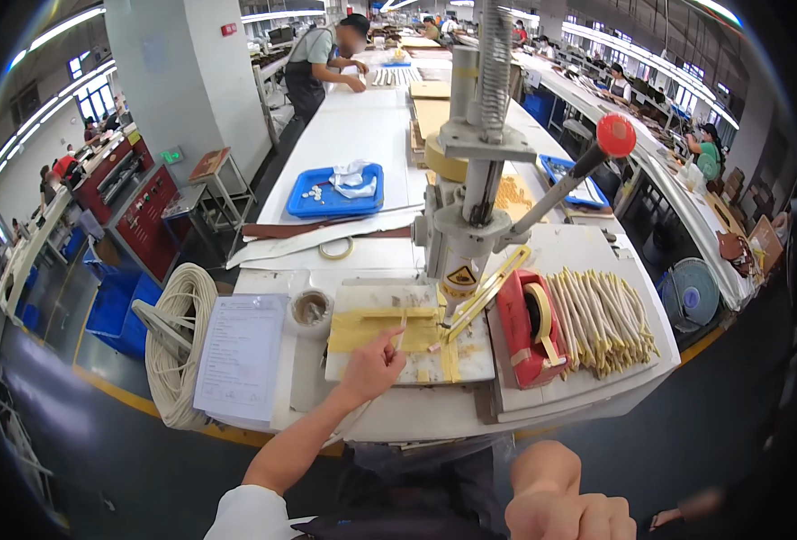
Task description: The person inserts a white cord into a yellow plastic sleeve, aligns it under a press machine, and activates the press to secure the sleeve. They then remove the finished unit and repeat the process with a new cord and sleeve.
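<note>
My left hand point(371, 367) is closed over the press's white base plate point(475, 362), gripping a thin white cord point(403, 329) between thumb and fingers. The cord's tail appears to run down beneath my forearm. Yellow tape point(355, 333) covers much of the plate, and a raised yellow strip lies just beyond my fingertips. Behind the plate stands a hand press point(470, 216) with a red-knobbed lever point(560, 171). At the lower edge, close to my body, my right hand point(571, 504) is curled into a fist; its inside is hidden.
To the right are a red tape dispenser point(531, 346) and a pile of yellow-tipped white cords point(601, 319). Printed sheets point(241, 360), a tape roll point(311, 310) and a large cord coil point(178, 351) are left. Farther back sits a blue tray point(335, 191); a person point(322, 67) works beyond.
</note>
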A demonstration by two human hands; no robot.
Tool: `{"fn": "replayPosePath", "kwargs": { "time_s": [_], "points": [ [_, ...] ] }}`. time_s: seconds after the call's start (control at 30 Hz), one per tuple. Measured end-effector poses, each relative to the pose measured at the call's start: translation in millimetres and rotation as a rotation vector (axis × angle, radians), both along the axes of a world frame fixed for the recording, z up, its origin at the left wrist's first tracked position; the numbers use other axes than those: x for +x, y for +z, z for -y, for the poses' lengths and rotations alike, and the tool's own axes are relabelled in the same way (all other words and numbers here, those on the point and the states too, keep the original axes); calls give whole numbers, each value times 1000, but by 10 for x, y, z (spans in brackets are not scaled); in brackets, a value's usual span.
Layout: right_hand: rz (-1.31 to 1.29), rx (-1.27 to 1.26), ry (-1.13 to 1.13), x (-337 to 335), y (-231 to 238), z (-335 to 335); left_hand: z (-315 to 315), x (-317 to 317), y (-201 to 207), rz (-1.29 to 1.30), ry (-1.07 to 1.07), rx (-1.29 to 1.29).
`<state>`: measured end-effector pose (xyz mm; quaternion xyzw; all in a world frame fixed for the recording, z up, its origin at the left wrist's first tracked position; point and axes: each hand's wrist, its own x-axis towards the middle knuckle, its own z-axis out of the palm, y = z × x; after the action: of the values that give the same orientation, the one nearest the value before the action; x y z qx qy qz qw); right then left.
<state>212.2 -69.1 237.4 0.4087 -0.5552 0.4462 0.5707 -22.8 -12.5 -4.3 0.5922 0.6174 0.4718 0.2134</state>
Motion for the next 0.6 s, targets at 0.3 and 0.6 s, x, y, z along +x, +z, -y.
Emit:
{"fn": "replayPosePath", "kwargs": {
  "time_s": [0.3, 0.6],
  "points": [
    [966, -220, -1383, 22, -1021, -735, -6, 14, 14, 38, 24, -20],
    [1355, -33, -1596, -216, -2223, -1650, -33, -10, -10, 52, 12, -6]
  ]
}}
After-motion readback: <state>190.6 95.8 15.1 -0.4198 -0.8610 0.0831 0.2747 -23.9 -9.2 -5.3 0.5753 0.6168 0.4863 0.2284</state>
